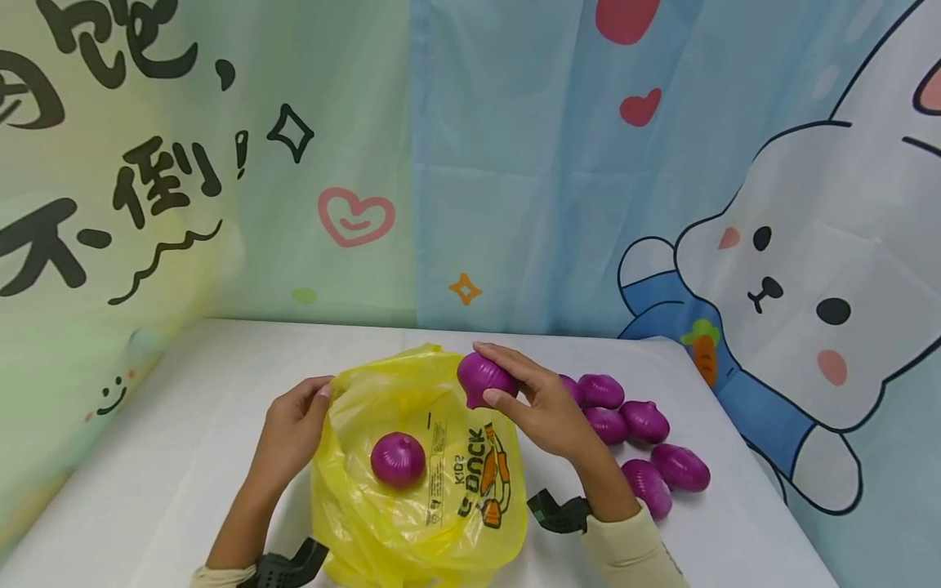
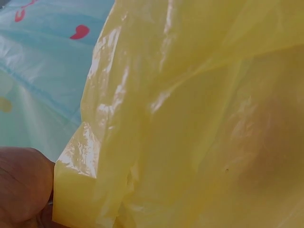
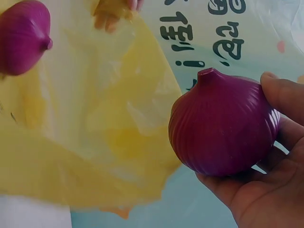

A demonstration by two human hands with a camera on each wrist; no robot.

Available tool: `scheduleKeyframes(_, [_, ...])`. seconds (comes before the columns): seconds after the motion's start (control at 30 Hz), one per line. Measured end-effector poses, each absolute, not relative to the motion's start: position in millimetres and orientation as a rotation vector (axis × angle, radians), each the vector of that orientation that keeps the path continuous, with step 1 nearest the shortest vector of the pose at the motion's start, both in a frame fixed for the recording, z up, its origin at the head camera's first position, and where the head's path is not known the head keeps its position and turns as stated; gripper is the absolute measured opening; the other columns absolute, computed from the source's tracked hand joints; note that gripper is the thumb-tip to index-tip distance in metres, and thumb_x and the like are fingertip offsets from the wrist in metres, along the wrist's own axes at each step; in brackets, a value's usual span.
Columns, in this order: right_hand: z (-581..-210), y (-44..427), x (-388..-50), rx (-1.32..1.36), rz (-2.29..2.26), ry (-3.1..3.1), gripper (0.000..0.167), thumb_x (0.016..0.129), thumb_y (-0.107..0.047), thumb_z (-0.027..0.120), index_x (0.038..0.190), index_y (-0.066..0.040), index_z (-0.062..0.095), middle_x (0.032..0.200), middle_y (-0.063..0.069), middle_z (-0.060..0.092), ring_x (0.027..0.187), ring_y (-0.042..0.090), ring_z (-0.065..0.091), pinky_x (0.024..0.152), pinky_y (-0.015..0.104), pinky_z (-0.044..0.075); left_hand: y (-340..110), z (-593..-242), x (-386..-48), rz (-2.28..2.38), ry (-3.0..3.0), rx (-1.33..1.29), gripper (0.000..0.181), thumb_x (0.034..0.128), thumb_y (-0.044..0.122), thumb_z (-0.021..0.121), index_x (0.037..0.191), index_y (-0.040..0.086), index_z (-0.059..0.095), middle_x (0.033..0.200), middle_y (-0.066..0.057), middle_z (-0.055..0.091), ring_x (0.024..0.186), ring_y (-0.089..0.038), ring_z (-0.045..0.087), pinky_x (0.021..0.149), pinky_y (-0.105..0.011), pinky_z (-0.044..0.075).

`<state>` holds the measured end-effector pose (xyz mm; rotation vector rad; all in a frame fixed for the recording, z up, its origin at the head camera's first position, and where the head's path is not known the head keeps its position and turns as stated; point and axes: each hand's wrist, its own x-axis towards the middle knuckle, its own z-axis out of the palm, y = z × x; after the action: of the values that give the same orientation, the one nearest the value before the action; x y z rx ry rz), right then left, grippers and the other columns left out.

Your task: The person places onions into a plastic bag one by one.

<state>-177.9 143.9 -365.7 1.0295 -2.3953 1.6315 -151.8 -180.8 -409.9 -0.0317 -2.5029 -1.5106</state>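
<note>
A yellow plastic bag [image 1: 353, 523] with printing on it spreads over the table's middle. At its upper left edge, my left hand [image 1: 290, 429] pinches the plastic between thumb and fingers; the left wrist view shows the yellow film [image 2: 156, 142] up close. My right hand [image 1: 547, 412] grips a purple onion [image 1: 485, 379] above the bag's upper right part. In the right wrist view this onion [image 3: 223, 123] has its stem end upward, with fingers round its side and underneath. Another purple onion [image 1: 398, 460] lies against the yellow plastic, within the bag's outline.
Several more purple onions [image 1: 644, 422] sit grouped on the white table [image 1: 184, 441], right of the bag and partly behind my right forearm. A printed cloth backdrop [image 1: 507, 180] hangs behind the table and along its sides.
</note>
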Motion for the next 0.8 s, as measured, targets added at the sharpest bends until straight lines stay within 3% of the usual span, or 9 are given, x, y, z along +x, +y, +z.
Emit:
scheduleKeyframes(0.4, [-370.9,122.7,-180.3,1.174,1.724,-2.397,0.050,0.096,-0.002,0.060,0.144,-0.006,0.047,0.148,0.005,0.043,0.125,0.023,0.050,0.093,0.033,0.048,-180.8,-410.1,-151.3,-1.500,-2.518,-0.024,0.036,0.1049,0.026,0.045,0.122,0.001,0.063,0.107,-0.016,0.067,0.089,-0.030,0.062,0.074,-0.028,0.050])
scheduleKeyframes(0.63, [-382.9,110.8,-186.9,1.160,1.673,-2.465,0.050,0.093,0.004,0.060,0.141,0.003,0.046,0.148,0.015,0.041,0.126,0.031,0.049,0.092,0.035,0.049,-179.1,-410.2,-153.0,-1.505,-2.517,-0.031,0.036,0.1049,0.026,0.045,0.122,0.001,0.063,0.107,-0.015,0.068,0.089,-0.030,0.062,0.074,-0.027,0.050])
scheduleKeyframes(0.8, [-392.3,108.8,-191.4,1.104,1.669,-2.550,0.049,0.095,-0.004,0.061,0.142,-0.003,0.048,0.146,0.011,0.044,0.118,0.027,0.054,0.089,0.031,0.051,-179.0,-410.5,-153.1,-1.487,-2.532,-0.025,0.036,0.1048,0.027,0.045,0.122,0.002,0.064,0.109,-0.015,0.067,0.091,-0.029,0.062,0.076,-0.030,0.050])
